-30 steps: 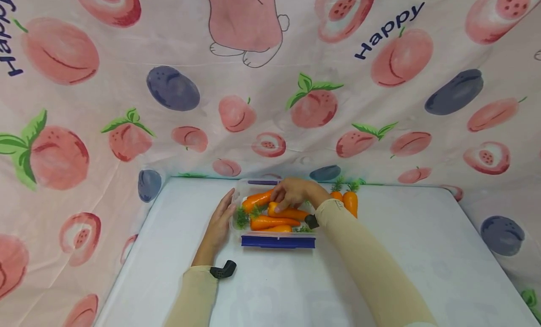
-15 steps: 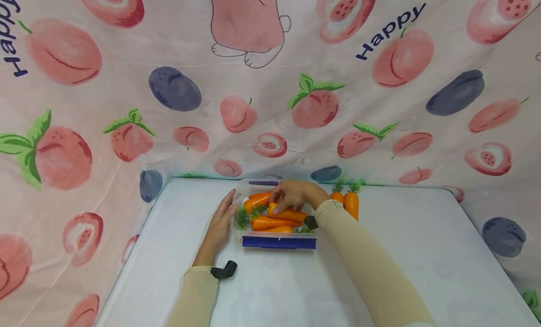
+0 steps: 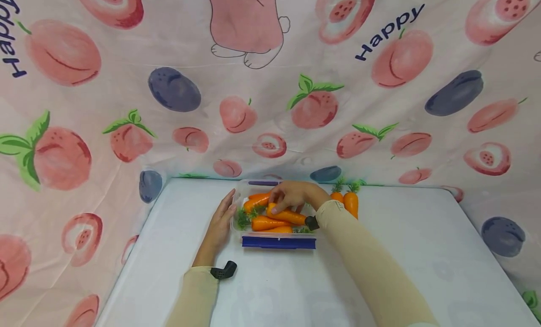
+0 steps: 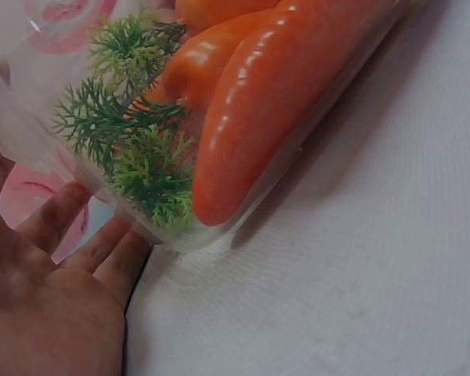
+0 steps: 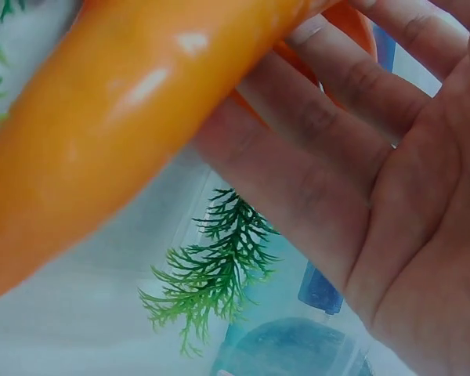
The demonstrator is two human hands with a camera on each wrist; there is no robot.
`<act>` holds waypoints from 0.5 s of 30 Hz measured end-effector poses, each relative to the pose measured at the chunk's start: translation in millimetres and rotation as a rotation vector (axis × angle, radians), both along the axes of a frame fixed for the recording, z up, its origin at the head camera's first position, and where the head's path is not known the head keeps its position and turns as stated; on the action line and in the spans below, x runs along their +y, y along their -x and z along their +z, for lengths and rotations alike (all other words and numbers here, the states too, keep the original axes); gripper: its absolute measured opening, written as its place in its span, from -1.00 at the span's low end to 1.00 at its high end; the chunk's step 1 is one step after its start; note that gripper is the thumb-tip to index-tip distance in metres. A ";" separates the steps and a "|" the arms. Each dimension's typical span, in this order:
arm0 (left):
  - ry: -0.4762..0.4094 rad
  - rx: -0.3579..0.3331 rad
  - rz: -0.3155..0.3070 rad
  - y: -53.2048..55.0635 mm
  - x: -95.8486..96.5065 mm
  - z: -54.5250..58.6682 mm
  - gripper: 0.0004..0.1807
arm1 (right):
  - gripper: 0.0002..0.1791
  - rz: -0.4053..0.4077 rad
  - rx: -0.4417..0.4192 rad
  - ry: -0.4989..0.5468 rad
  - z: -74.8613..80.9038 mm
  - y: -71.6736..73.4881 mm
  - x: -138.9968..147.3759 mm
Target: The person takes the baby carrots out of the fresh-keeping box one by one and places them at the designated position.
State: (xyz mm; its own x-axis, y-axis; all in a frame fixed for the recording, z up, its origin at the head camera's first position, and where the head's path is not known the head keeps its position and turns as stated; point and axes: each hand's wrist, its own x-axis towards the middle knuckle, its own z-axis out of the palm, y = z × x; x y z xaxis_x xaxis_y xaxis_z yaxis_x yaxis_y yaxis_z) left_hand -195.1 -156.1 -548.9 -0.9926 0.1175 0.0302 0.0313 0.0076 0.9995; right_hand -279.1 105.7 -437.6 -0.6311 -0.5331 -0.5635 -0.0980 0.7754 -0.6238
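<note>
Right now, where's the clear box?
In the head view, the box stands far back on the table, between the left hand and two carrots at right.

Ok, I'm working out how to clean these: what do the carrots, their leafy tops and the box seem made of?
Carrots: glossy, probably plastic or coated foam, given the sharp highlights.
Leafy tops: likely moulded plastic, with fine, repeating sprigs; finish unclear.
Box: smooth, apparently clear plastic, since carrots show through it.

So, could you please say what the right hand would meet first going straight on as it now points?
Probably an orange carrot left of its fingers, inside the clear plastic box, though depth is unclear.
</note>
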 end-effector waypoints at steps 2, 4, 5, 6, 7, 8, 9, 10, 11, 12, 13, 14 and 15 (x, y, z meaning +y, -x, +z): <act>-0.007 0.005 -0.005 0.2 -0.2 -0.8 -0.42 | -0.54 -0.005 -0.009 0.014 0.8 -0.5 0.2; -0.017 0.011 -0.010 0.4 -0.2 -1.2 -0.42 | -0.54 -0.011 -0.013 0.029 1.7 -1.0 0.8; -0.023 0.011 -0.011 0.6 -0.2 -1.4 -0.42 | -0.54 -0.013 -0.015 0.036 2.7 -1.4 0.8; -0.026 0.011 -0.011 0.8 -0.2 -1.8 -0.43 | -0.54 -0.013 -0.012 0.043 3.6 -1.9 1.1; -0.028 0.014 -0.013 1.0 -0.2 -1.9 -0.42 | -0.55 -0.013 -0.009 0.050 4.5 -2.3 1.3; -0.032 0.014 -0.015 1.1 -0.2 -2.1 -0.42 | -0.56 -0.011 -0.006 0.056 5.6 -2.7 1.6; -0.036 0.014 -0.015 1.2 -0.2 -2.3 -0.42 | -0.57 -0.007 0.001 0.060 6.6 -3.0 2.1; -0.039 0.015 -0.015 1.2 -0.3 -2.6 -0.42 | -0.57 -0.004 0.006 0.065 8.0 -3.5 2.4; -0.042 0.014 -0.015 1.4 -0.3 -2.8 -0.42 | -0.58 0.001 0.014 0.069 9.1 -3.8 2.9; -0.044 0.015 -0.017 1.5 -0.3 -2.7 -0.42 | -0.58 0.005 0.021 0.075 9.9 -3.8 3.6; -0.049 0.017 -0.018 1.3 -0.3 -2.6 -0.42 | -0.59 0.007 0.024 0.079 11.0 -3.8 4.2; -0.052 0.018 -0.017 1.2 -0.3 -2.8 -0.42 | -0.59 0.009 0.028 0.086 12.1 -3.6 4.8; -0.056 0.022 -0.018 1.1 -0.4 -2.8 -0.42 | -0.59 0.011 0.032 0.093 13.0 -3.5 5.3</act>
State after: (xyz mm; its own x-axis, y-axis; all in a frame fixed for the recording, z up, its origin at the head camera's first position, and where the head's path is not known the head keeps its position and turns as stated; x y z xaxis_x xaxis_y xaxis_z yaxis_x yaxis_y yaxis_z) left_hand -196.2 -156.5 -551.6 -0.9895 0.1325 0.0585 0.0525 -0.0487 0.9974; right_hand -275.6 111.0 -424.7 -0.6414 -0.5893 -0.4913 -0.1274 0.7132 -0.6892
